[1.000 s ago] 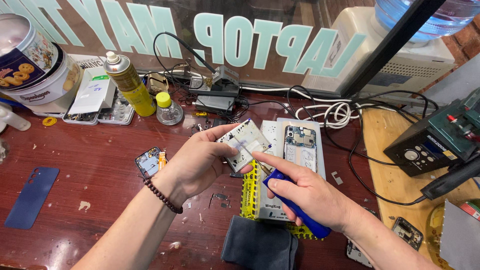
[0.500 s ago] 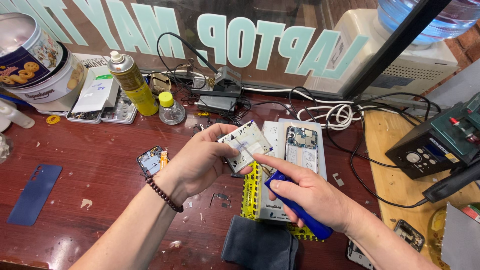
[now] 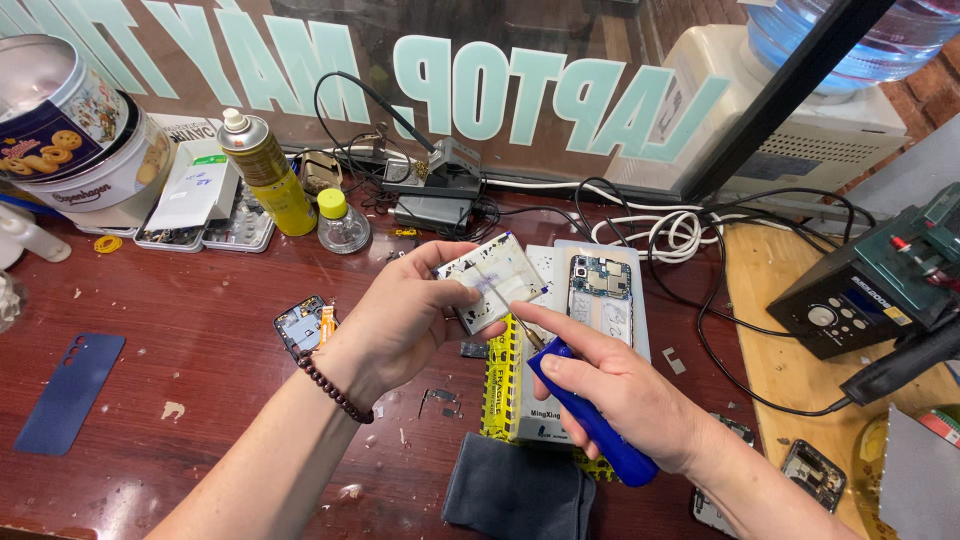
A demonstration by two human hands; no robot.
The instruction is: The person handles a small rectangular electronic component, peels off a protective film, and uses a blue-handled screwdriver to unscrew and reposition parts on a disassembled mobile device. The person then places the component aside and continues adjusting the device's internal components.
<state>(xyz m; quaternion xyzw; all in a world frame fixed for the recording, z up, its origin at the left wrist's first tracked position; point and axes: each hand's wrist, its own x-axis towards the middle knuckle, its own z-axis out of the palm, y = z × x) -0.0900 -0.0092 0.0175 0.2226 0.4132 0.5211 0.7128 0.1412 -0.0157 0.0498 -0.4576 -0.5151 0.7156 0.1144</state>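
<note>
My left hand (image 3: 405,320) grips the white phone frame (image 3: 492,277); my right hand (image 3: 625,395) holds the blue screwdriver (image 3: 590,420), tip at its five o'clock edge, mid-unscrewing; steady pressure next.

Dark red wooden surface (image 3: 200,400), blue phone back cover (image 3: 68,392) near left, yellow spray can (image 3: 260,172) far left, grey cloth (image 3: 520,492) near centre, opened phone (image 3: 600,296) centre, coiled white cable (image 3: 665,230) far right

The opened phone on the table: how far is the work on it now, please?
Done: the opened phone lies on the mat with its back off and its boards bare; a blue back cover lies apart at the left. In hand: the left hand holds a white inner frame piece, and the right hand points a blue-handled tool at it. Left: the phone is not closed up, and small parts lie loose.
</note>
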